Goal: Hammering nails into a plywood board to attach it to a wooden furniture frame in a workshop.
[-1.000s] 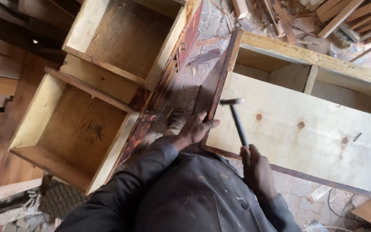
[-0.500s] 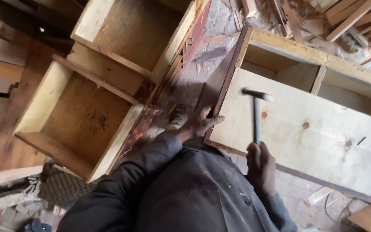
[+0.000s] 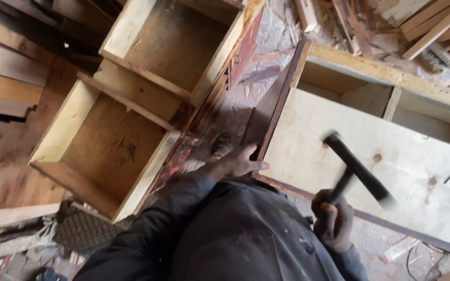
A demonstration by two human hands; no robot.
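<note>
The person is nailing the panel [image 3: 371,156]: the left hand [image 3: 238,162] is pressing open on its dark corner, the right hand [image 3: 332,218] is gripping the blurred hammer [image 3: 358,169] above it, so the coming blow needs good aim

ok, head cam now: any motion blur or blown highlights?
Head view: the hammer is smeared by motion blur, its head ghosted, in the right hand. The left hand on the plywood cabinet panel is sharp. The upper right corner by the wood scraps is washed out; the far left lies in shadow.
</note>
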